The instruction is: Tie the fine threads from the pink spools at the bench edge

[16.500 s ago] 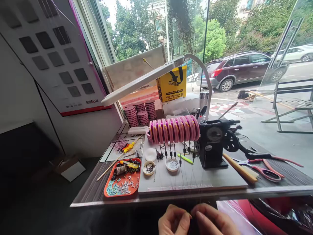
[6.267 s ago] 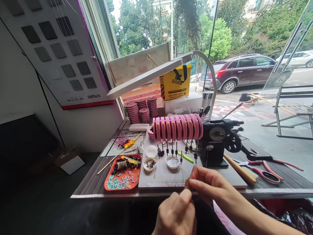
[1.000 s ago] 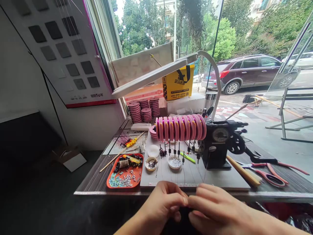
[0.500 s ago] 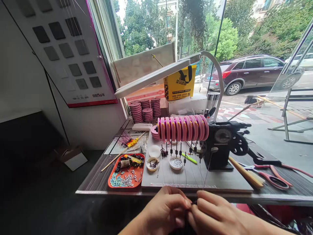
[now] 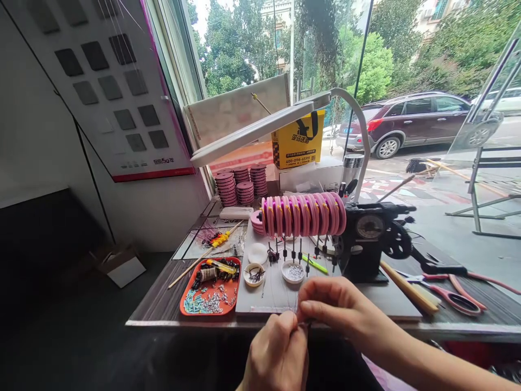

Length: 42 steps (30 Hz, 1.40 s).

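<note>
Both hands are bare, no gloves, rings or watch showing; the left hand (image 5: 279, 353) shows short plain nails; the right hand (image 5: 337, 307) leads into a forearm with no sleeve, bare to the frame's edge.

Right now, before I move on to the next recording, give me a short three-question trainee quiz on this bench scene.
1. True or false: the orange tray lies left of the grey work board.
2. Which lies right of the black winding machine? A) pink spool stacks B) red-handled scissors C) yellow box
3. Fill in: the left hand and right hand pinch something small at the table's near ____.

Key: 1 true. 2 B, the red-handled scissors. 3 edge; what they pinch is too small to make out.
</note>
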Motion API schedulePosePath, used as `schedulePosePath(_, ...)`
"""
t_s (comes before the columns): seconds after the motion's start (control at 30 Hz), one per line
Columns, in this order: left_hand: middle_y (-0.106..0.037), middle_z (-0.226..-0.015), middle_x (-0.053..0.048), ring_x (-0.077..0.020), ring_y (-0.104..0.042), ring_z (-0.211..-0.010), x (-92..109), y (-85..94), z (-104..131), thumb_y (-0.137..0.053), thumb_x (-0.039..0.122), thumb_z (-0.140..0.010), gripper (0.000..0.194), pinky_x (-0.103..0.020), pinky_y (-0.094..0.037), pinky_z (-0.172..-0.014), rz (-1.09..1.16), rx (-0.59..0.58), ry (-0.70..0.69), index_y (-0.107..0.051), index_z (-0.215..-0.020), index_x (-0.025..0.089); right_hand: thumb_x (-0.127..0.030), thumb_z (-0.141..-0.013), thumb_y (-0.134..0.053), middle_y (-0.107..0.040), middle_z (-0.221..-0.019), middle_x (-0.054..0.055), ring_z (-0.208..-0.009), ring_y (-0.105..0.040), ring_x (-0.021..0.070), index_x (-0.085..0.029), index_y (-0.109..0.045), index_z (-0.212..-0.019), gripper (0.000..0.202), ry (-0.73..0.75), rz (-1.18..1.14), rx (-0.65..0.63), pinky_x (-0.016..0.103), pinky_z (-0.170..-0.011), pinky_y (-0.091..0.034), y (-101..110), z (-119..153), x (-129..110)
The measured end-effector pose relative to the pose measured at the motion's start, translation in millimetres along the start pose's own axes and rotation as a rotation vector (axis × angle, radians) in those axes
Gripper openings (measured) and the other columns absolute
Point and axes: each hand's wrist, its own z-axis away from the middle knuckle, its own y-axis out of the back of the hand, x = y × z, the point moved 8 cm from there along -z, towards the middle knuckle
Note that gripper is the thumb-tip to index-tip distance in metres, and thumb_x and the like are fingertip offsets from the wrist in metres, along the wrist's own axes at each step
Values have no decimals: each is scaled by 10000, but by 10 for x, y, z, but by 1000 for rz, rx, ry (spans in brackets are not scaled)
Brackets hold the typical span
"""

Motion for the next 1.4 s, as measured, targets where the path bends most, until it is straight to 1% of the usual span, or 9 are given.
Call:
schedulePosePath(0.13,-638,-674,-78,-115,-515,-464,56,25,-56,-455,1,-810,203,-230,-445,-406,-62,71,-122,-637,-783,86,-517,-667,-723,-497,-587,-37,-561,-421,103,-155,-562,-635,397,-9,51,-5,233,-564,-338,4,-54,-4)
schedulePosePath(0.43,-713,-663,-133,-169,-574,-471,217,5,-194,-504,-41,-706,194,-267,-444,-399,-50,-185,-375,-677,-698,46,-547,-676,-679,-479,-588,-35,-536,-388,97,-159,-536,-647,415,-31,105,-16,226,-520,-307,40,-52,37)
schedulePosePath(0.5,-684,-632,-112,-159,-569,-500,17,-58,-240,-487,-21,-706,203,-251,-441,-433,187,-282,-86,-660,-662,75,-452,-769,-638,-494,-633,-27,-568,-417,106,-161,-564,-706,307,61,282,-5,224,-531,-327,50,31,-39)
schedulePosePath(0.6,-592,-548,-13,-91,-481,-448,-436,-429,50,-538,79,-627,102,-199,-379,-426,813,-545,887,-602,-570,135,-230,-896,-488,-563,-724,6,-616,-483,125,-189,-579,-751,176,420,853,-142,233,-558,-375,-142,275,-216)
schedulePosePath(0.67,-493,-466,43,-52,-390,-391,-396,-606,335,-559,123,-525,25,-176,-322,-397,1146,-662,1400,-571,-515,142,-154,-931,-384,-594,-726,26,-608,-498,142,-190,-588,-771,262,684,1196,-247,253,-564,-402,-302,473,-210)
schedulePosePath(0.9,-401,-406,80,-40,-313,-383,-327,-697,442,-550,165,-465,31,-168,-264,-394,1324,-715,1631,-539,-491,152,-89,-973,-232,-560,-602,15,-509,-436,145,-124,-620,-809,423,1005,1499,-231,291,-512,-391,-413,614,-45)
schedulePosePath(1.03,-495,-484,35,-74,-410,-432,-393,-606,356,-592,141,-506,19,-205,-310,-436,1161,-676,1461,-577,-517,142,-185,-1011,-141,-585,-569,1,-495,-422,128,-168,-584,-728,527,988,1286,-175,261,-482,-362,-419,579,-169)
schedulePosePath(1.27,-581,-745,-55,-91,-506,-514,-212,-87,-54,-487,45,-798,184,-196,-429,-484,252,-223,338,-626,-708,126,-467,-864,-548,-562,-678,0,-641,-515,132,-169,-537,-731,327,169,314,-8,223,-602,-410,-28,100,-85)
schedulePosePath(1.4,-635,-673,-76,-116,-522,-483,47,54,-41,-480,-22,-796,204,-214,-450,-452,-71,28,-68,-645,-728,77,-478,-779,-619,-469,-615,-42,-582,-422,103,-169,-496,-673,350,49,132,-63,216,-564,-356,-47,-66,-7)
